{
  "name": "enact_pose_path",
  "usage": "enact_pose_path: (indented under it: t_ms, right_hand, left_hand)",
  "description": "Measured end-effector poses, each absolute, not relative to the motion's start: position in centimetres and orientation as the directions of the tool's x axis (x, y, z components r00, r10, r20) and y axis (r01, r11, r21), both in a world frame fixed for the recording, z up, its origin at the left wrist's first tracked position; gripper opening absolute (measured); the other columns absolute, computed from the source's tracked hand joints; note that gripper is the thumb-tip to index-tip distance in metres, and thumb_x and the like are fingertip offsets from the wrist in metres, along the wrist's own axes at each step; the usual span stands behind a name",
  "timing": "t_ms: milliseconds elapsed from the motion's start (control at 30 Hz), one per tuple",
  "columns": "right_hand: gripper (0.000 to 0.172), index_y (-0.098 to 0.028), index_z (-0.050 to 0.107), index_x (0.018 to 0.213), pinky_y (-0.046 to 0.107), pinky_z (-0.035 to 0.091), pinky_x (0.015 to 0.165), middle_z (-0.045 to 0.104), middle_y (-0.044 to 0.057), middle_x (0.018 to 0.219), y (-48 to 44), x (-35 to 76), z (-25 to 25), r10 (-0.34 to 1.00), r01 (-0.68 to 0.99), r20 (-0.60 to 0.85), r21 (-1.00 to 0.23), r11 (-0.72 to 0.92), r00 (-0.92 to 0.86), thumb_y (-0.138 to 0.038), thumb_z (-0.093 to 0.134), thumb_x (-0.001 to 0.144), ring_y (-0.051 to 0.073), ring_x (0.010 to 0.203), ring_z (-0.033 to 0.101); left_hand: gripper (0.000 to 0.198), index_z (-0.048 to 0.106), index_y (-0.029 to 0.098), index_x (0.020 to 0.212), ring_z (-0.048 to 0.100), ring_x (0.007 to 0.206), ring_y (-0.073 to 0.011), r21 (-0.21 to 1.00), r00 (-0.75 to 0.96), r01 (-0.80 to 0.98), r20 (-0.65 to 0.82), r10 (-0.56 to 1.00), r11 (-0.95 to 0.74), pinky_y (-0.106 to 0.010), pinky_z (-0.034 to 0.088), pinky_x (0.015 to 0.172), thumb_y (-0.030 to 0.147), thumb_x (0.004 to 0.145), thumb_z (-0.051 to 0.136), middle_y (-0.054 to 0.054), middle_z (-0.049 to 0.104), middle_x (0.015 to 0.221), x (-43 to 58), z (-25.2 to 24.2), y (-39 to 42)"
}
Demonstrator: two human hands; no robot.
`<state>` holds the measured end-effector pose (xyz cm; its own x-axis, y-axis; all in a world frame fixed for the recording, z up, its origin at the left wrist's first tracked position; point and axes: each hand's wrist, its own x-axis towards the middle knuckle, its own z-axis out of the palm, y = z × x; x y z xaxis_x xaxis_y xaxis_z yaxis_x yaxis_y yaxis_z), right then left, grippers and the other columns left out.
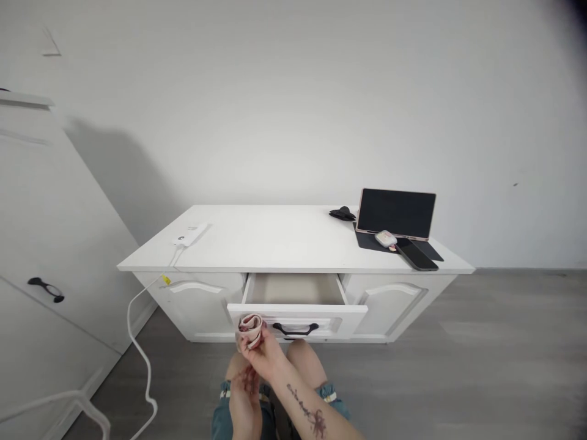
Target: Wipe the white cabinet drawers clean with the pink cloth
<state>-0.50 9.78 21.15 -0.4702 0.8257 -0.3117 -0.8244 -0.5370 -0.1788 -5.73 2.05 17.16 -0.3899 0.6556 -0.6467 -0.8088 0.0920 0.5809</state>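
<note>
My right hand [263, 357] is closed around a rolled-up piece of pale cloth with reddish patches [251, 329], in front of the drawer's left side. Beneath it, close to my knees, my left hand [246, 391] is turned palm up with its fingers loosely apart; I see nothing in it. Just beyond the roll, the white drawer [298, 310] is pulled out, and its pale bottom shows at the back. A black handle [296, 330] is on the drawer front, to the right of the roll.
A white cabinet [270, 238] stands against the wall. On its top are a power strip [190, 235] with a white cord, a tablet [395, 214], a phone [416, 255], a small white case [385, 238] and a black folded item [342, 213]. A taller white cabinet [55, 232] is at left.
</note>
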Motion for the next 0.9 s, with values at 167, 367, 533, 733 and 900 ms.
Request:
enact_pose_path:
  t_ms: [167, 367, 533, 733, 900]
  right_hand:
    - [0.016, -0.014, 0.052, 0.095, 0.016, 0.047, 0.057, 0.058, 0.007, 0.097, 8.6, 4.1, 26.1, 0.742, -0.778, -0.236, 0.228, -0.585, -0.627, -0.012, 0.050, 0.079, 0.011, 0.086, 0.055]
    - [0.031, -0.011, 0.052, 0.100, 0.012, 0.047, 0.062, 0.056, 0.005, 0.097, 6.9, 12.5, 27.6, 0.788, -0.814, -0.208, 0.205, -0.543, -0.579, -0.001, 0.057, 0.071, 0.008, 0.087, 0.055]
    - [0.028, -0.011, 0.056, 0.098, 0.014, 0.047, 0.064, 0.055, 0.004, 0.097, 6.1, 18.5, 28.2, 0.879, -0.898, -0.229, -0.045, -0.439, -0.418, 0.002, 0.050, 0.073, 0.008, 0.088, 0.056]
    - [0.028, -0.008, 0.061, 0.096, 0.018, 0.048, 0.064, 0.057, 0.010, 0.100, 5.3, 24.6, 27.6, 0.912, -0.877, -0.248, -0.279, -0.391, -0.328, 0.000, 0.051, 0.070, 0.011, 0.091, 0.057]
    - [0.036, -0.011, 0.062, 0.100, 0.019, 0.049, 0.065, 0.058, 0.009, 0.100, 4.6, 28.9, 25.2, 0.953, -0.929, -0.274, -0.303, -0.214, -0.130, 0.000, 0.053, 0.067, 0.012, 0.091, 0.057]
  left_hand:
    - [0.027, 0.064, 0.015, 0.065, 0.064, 0.060, -0.0114, 0.488, -0.147, -0.833, -0.650, 0.746, 0.260, -0.020, 0.050, 0.058, -0.002, 0.079, 0.047, -0.003, 0.067, 0.064, -3.4, 17.2, 4.3]
    - [0.022, 0.068, 0.011, 0.079, 0.065, 0.061, -0.0130, 0.464, 0.082, -0.789, -0.569, 0.818, 0.402, -0.021, 0.051, 0.056, -0.005, 0.074, 0.053, -0.007, 0.072, 0.072, 0.7, 20.6, 7.7]
    - [0.019, 0.066, 0.014, 0.074, 0.068, 0.070, -0.0150, 0.449, 0.113, -0.802, -0.533, 0.838, 0.394, -0.028, 0.056, 0.071, 0.000, 0.077, 0.054, -0.005, 0.072, 0.074, 1.7, 21.7, 8.1]
    - [0.010, 0.065, 0.016, 0.076, 0.069, 0.075, -0.0135, 0.506, 0.099, -0.772, -0.501, 0.860, 0.384, -0.031, 0.055, 0.082, 0.009, 0.080, 0.061, -0.005, 0.074, 0.078, 1.5, 20.5, 8.4]
    - [0.005, 0.066, 0.015, 0.075, 0.068, 0.074, -0.0126, 0.554, 0.098, -0.746, -0.458, 0.883, 0.370, -0.032, 0.056, 0.083, 0.011, 0.078, 0.066, -0.005, 0.075, 0.079, 1.5, 20.1, 9.6]
